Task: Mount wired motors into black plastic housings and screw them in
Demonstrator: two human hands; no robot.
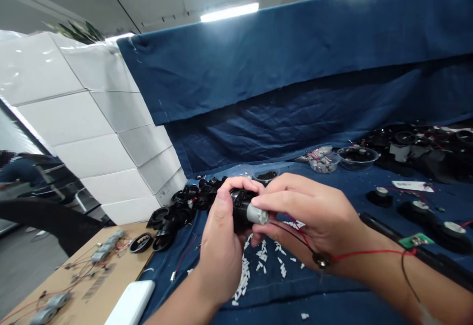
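My left hand (pixel 221 246) is wrapped around a black plastic housing (pixel 241 209), held above the cloth-covered table. At the housing's right end sits a grey cylindrical piece (pixel 257 214), gripped by the thumb and fingers of my right hand (pixel 314 211). Red and black wires trail from beneath that hand. They pass a small round metal part (pixel 320 261), and a red wire (pixel 369 253) runs over my right forearm to a small green circuit board (pixel 417 240). How far the grey piece sits inside the housing is hidden.
Small white plastic pieces (pixel 244 278) lie scattered below my hands. Black housings (pixel 173 221) are heaped at left, beside a cardboard sheet (pixel 88 285) with grey motors and a white block (pixel 131 303). Clear bowls (pixel 357 158) and black round parts stand at right. White boxes (pixel 107 152) rise at left.
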